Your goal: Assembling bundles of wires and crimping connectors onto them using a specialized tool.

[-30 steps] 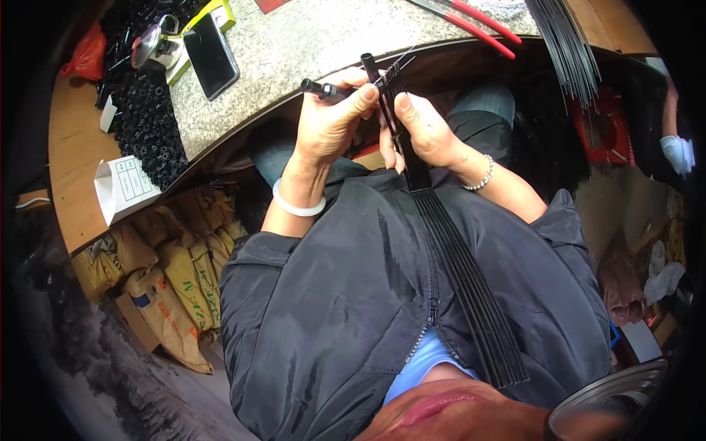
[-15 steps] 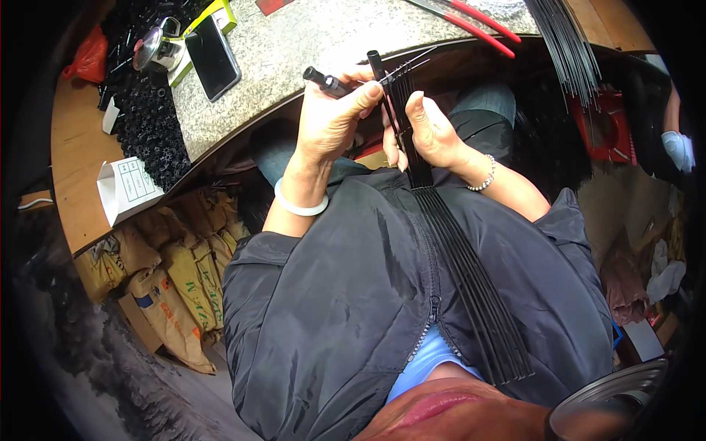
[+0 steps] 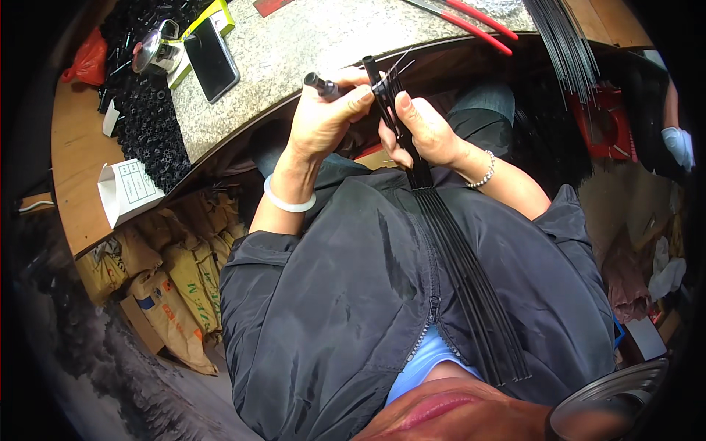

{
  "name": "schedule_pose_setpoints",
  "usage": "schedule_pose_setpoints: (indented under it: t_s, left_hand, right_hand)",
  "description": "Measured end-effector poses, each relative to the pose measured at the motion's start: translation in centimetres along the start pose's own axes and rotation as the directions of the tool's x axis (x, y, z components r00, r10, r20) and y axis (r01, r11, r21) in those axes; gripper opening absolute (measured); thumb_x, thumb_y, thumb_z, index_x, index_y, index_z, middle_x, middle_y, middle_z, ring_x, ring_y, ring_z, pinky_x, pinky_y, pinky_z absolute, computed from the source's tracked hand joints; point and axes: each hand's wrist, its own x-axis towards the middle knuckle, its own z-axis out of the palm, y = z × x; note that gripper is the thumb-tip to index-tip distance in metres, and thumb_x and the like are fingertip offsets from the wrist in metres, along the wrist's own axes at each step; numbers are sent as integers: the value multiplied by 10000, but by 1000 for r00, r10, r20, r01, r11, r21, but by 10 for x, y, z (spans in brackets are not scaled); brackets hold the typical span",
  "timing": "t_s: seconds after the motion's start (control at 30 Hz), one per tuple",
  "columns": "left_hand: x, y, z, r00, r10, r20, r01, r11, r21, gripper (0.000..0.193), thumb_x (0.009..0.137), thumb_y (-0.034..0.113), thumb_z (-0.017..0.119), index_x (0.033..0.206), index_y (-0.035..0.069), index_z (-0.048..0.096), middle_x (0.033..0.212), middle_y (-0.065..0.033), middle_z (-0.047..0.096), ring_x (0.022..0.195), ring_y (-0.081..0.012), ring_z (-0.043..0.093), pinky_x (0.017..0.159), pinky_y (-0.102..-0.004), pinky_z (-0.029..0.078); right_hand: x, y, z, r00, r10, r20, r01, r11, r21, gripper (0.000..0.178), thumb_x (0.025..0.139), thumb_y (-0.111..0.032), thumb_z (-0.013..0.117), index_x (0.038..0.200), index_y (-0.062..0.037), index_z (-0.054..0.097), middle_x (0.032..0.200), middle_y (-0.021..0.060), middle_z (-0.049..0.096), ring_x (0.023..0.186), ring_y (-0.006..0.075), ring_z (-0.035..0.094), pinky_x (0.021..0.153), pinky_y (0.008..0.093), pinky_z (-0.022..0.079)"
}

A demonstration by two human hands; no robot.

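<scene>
A folded black umbrella frame (image 3: pixel 471 275), a bundle of long thin ribs, runs up over my dark jacket, its lower ends lying on my chest. My right hand (image 3: pixel 430 134), with a beaded bracelet, is closed round the upper part of this bundle, thumb pointing up. My left hand (image 3: pixel 327 117), wearing a white bangle, grips a short black tube (image 3: pixel 321 84) whose end juts out to the left. Its thumb and fingertips meet at a small dark collar near the frame's top, where a black shaft end (image 3: pixel 370 67) and a few fine wires stick up.
On the stone-topped table (image 3: pixel 279 59) lie a phone (image 3: pixel 212 59), red-handled pliers (image 3: pixel 471 23) and a heap of small toothed black parts (image 3: pixel 153 136). A metal pot (image 3: pixel 158 50) and white box (image 3: pixel 129 191) are left. Thin rods (image 3: pixel 566 51) overhang the right edge. Sacks (image 3: pixel 173 316) stand below.
My left hand has shifted slightly left and down, and my right hand a little left with it. The frame's top end has moved left; its lower ribs lie nearly as before.
</scene>
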Motion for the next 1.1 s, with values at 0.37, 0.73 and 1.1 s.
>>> schedule_pose_setpoints:
  t_s: [0.37, 0.73, 1.1]
  left_hand:
    - [18, 44, 25, 962, 251, 106, -242, 965, -97, 403, 954, 320, 378, 1147, -18, 487, 1166, -211, 525, 1099, -272, 522, 942, -382, 416]
    - [17, 40, 31, 984, 177, -31, -173, 980, 94, 319, 897, 233, 551, 1122, 8, 556, 890, -42, 619, 829, -94, 590, 775, -227, 481]
    - [18, 39, 35, 967, 237, -91, -217, 958, 187, 224, 842, 136, 631, 1002, -14, 587, 857, -34, 626, 773, -76, 578, 730, -205, 468]
  right_hand:
    - [3, 1, 8, 995, 50, -87, -48, 999, 22, 638, 879, -605, 288, 672, -39, 498, 479, 54, 477, 394, 118, 443, 411, 241, 393]
    - [1, 5, 2, 994, 49, -100, -47, 998, 30, 626, 866, -621, 296, 692, -52, 490, 479, 50, 471, 393, 125, 445, 415, 249, 401]
    - [1, 2, 4, 992, 50, -117, -44, 998, 52, 624, 873, -613, 290, 691, -50, 490, 475, 52, 467, 389, 124, 438, 413, 246, 397]
